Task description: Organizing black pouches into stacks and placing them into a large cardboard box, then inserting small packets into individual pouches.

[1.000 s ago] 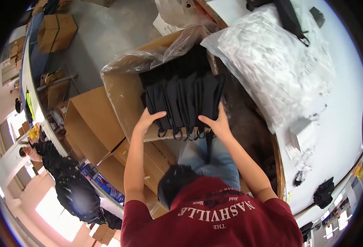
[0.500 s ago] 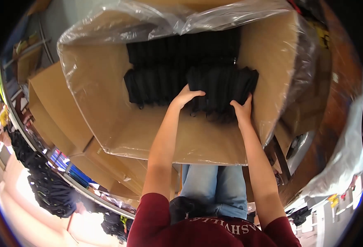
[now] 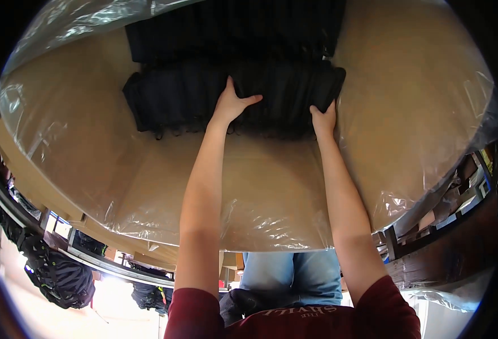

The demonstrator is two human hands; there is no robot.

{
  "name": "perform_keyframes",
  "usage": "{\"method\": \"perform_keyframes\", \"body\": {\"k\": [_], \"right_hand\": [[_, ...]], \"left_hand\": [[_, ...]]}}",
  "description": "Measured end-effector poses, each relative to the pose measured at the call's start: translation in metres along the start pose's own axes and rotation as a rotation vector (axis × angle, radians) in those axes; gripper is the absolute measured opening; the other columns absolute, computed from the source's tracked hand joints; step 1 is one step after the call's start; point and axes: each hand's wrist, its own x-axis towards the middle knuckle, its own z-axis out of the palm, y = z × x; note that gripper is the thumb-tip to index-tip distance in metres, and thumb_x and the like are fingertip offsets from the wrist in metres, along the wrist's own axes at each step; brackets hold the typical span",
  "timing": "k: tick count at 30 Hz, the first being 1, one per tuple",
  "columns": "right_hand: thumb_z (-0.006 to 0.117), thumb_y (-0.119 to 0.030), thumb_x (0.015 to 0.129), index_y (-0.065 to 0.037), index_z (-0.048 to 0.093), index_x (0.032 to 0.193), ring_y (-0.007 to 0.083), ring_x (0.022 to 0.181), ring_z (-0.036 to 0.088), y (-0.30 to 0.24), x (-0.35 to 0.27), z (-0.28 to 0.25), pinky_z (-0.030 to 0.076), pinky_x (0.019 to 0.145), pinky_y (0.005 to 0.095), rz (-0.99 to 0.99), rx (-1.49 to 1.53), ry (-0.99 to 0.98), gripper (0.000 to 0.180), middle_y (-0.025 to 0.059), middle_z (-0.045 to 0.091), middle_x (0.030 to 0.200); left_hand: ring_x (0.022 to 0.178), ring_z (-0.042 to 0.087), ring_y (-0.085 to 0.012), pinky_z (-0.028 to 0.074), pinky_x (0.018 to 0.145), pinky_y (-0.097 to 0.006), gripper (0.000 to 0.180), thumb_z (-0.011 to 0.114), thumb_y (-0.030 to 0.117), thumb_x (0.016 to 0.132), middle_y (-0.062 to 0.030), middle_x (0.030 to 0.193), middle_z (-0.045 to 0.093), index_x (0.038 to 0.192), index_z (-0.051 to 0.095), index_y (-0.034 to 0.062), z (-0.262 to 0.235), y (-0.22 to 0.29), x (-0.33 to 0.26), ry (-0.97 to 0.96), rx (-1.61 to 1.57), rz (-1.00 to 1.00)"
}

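Deep in a large cardboard box [image 3: 271,198], a row of black fabric items packed side by side [image 3: 283,99] sits between my hands; their exact kind does not show. My left hand [image 3: 232,105] grips the row's left end, its thumb over the near face and its other fingers largely hidden between items. My right hand [image 3: 324,120] holds the right end, close to the box's right wall, with its fingertips partly hidden. More black items [image 3: 164,99] adjoin on the left. Another black row [image 3: 232,31] lies behind.
Clear plastic lining [image 3: 108,22] covers the box walls and hangs over the far left rim. Black bags [image 3: 57,271] hang beyond a metal rail at lower left. A dark wooden edge [image 3: 441,248] runs along the lower right.
My view has come closer to the box. The black items between my hands have moved in line with those on the left, and both hands still hold them.
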Motion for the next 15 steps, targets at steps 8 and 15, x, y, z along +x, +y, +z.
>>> {"method": "perform_keyframes", "body": {"k": [8,15], "right_hand": [[0.063,-0.017,0.08,-0.001,0.02,0.143,0.0394,0.125,0.04,-0.027,-0.036,0.013,0.034,0.104,0.0421,-0.057,-0.295,0.129,0.078,0.0252,0.037,0.139],[0.066,-0.039,0.082,-0.001,0.019,0.144,0.0417,0.123,0.039,-0.018,-0.031,0.034,0.032,0.103,0.0473,-0.232,-0.353,0.301,0.086,0.0259,0.038,0.135]], "left_hand": [[0.128,0.04,-0.0323,0.034,0.105,-0.039,0.084,0.073,0.036,0.077,-0.0227,0.139,0.038,0.137,0.03,-0.0022,0.008,-0.001,-0.035,0.318,0.262,0.195],[0.14,0.02,-0.029,0.022,0.111,-0.048,0.077,0.056,0.045,0.088,-0.0137,0.151,0.022,0.146,0.022,0.006,0.026,-0.02,-0.024,0.347,0.95,0.533]]}}
